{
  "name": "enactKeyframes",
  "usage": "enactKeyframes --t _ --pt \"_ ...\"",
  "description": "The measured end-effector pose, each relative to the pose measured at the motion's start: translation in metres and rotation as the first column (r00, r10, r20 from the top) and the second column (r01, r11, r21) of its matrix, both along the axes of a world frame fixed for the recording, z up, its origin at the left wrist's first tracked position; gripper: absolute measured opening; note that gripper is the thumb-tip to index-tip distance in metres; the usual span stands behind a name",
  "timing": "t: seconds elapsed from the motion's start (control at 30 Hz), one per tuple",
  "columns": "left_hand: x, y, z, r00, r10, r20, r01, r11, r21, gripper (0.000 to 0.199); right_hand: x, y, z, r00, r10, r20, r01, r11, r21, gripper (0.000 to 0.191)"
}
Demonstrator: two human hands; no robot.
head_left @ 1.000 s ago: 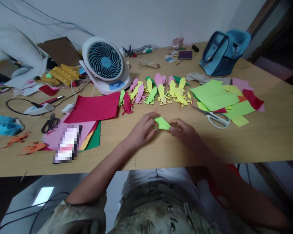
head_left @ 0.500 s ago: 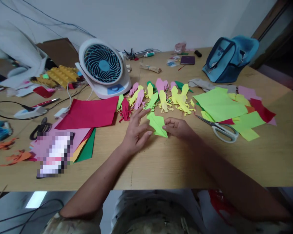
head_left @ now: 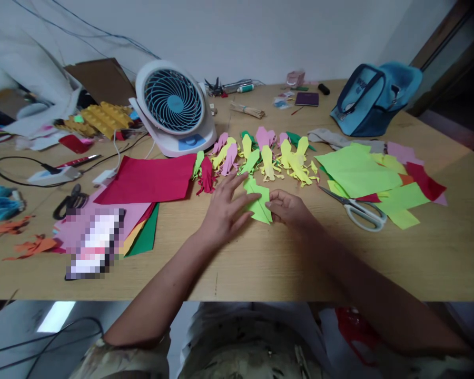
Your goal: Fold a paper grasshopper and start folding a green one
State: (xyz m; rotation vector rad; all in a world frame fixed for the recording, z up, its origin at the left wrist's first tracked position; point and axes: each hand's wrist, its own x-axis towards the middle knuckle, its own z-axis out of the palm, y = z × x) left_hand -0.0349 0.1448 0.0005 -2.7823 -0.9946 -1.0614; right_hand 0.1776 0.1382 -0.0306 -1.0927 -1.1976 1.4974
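Observation:
A folded sheet of lime-green paper (head_left: 262,206) lies on the table between my hands, with a crease line running across it. My right hand (head_left: 290,209) pinches its right edge between thumb and fingers. On its left side, my left hand (head_left: 226,206) rests with fingers spread, the fingertips touching the paper. Just beyond stand several folded paper figures in yellow, pink, green and red, among them a yellow figure (head_left: 267,162), a pink figure (head_left: 229,158) and a red figure (head_left: 207,173).
White-handled scissors (head_left: 364,213) and lime paper sheets (head_left: 357,171) lie to the right, with a blue bag (head_left: 369,100) behind. Left are a red sheet (head_left: 150,179), a blurred-out phone-like object (head_left: 95,245), orange paper figures (head_left: 35,246) and a white fan (head_left: 174,102).
My left hand's fingers have stretched out flatter over the lime paper. My right hand keeps its pinch on the edge. The whole view has shifted slightly.

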Motion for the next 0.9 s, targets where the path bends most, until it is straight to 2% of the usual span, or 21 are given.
enactKeyframes --t 0.1,0.2,0.33,0.43,0.57,0.7,0.8,0.9 --pt "-0.002 0.000 0.000 0.993 -0.002 -0.118 0.006 0.999 0.033 0.040 0.000 -0.001 -0.001 1.000 0.008 -0.013 -0.009 1.000 -0.009 0.036" --pt "-0.004 0.001 0.002 0.983 0.001 -0.181 0.012 0.997 0.072 0.037 -0.001 -0.001 -0.001 1.000 0.013 -0.013 -0.014 1.000 -0.022 0.036" --pt "-0.004 0.002 0.004 0.979 -0.031 -0.202 0.051 0.994 0.097 0.027 -0.001 -0.002 0.002 1.000 0.022 -0.004 -0.022 0.999 -0.046 0.036" --pt "-0.004 0.004 0.004 0.980 -0.093 -0.176 0.104 0.993 0.055 0.022 -0.002 -0.003 0.005 1.000 0.018 -0.015 -0.019 0.998 -0.062 0.038" --pt "-0.003 0.005 0.003 0.979 -0.192 -0.069 0.191 0.981 -0.014 0.022 0.000 -0.003 0.010 1.000 0.014 0.003 -0.014 0.999 -0.031 0.044" --pt "-0.005 0.005 0.001 0.968 -0.236 0.085 0.238 0.971 -0.020 0.020 0.001 -0.003 0.009 0.999 0.026 0.025 -0.026 1.000 -0.007 0.051" --pt "-0.004 0.003 -0.002 0.946 -0.205 0.252 0.227 0.972 -0.063 0.022 0.001 -0.006 0.011 0.999 0.030 0.035 -0.030 1.000 -0.001 0.061" --pt "-0.001 0.001 -0.006 0.908 -0.111 0.404 0.181 0.974 -0.139 0.024 -0.001 -0.011 0.019 0.995 0.098 0.030 -0.098 0.995 -0.020 0.070"
